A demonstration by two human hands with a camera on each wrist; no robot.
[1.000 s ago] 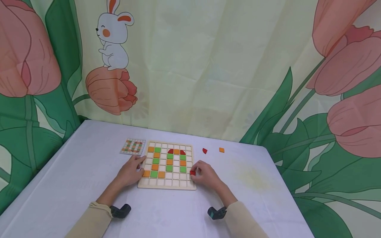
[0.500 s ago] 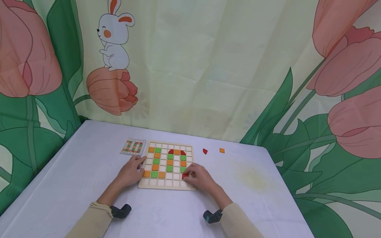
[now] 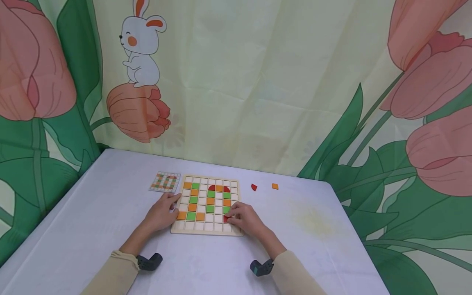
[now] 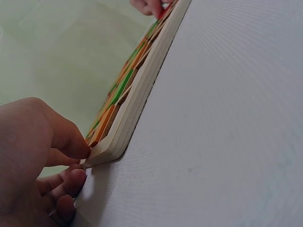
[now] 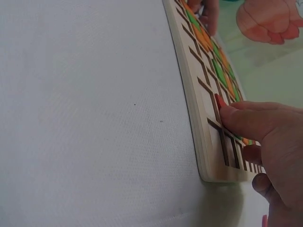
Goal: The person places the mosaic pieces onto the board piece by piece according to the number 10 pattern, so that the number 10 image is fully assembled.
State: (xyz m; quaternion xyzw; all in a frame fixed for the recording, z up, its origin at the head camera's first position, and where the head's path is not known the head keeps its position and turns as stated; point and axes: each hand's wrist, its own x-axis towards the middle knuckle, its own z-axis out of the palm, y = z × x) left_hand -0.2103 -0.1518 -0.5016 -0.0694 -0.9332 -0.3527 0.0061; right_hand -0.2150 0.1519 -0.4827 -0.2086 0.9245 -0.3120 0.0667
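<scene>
A square wooden grid board (image 3: 204,226) lies on the table, with green, orange and red tiles in several of its cells. At the board's left edge my left hand (image 3: 160,213) holds it, thumb at the near corner in the left wrist view and the other fingers curled beside the edge. With thumb and fingertips, my right hand (image 3: 247,217) pinches a red tile (image 3: 225,219) low over a cell just below a green tile in the right part of the grid. In the right wrist view the red tile (image 5: 219,100) shows at the thumb tip, mostly hidden.
A printed pattern card (image 3: 164,181) lies by the board's upper left. Right of the board are a loose red tile (image 3: 254,187) with a curved side and an orange square tile (image 3: 275,186). A patterned curtain (image 3: 243,94) hangs behind the white-covered table (image 3: 206,262).
My right hand has moved left from the board's right edge, bringing the red tile over a cell and then down lower. The left hand has kept its place on the board.
</scene>
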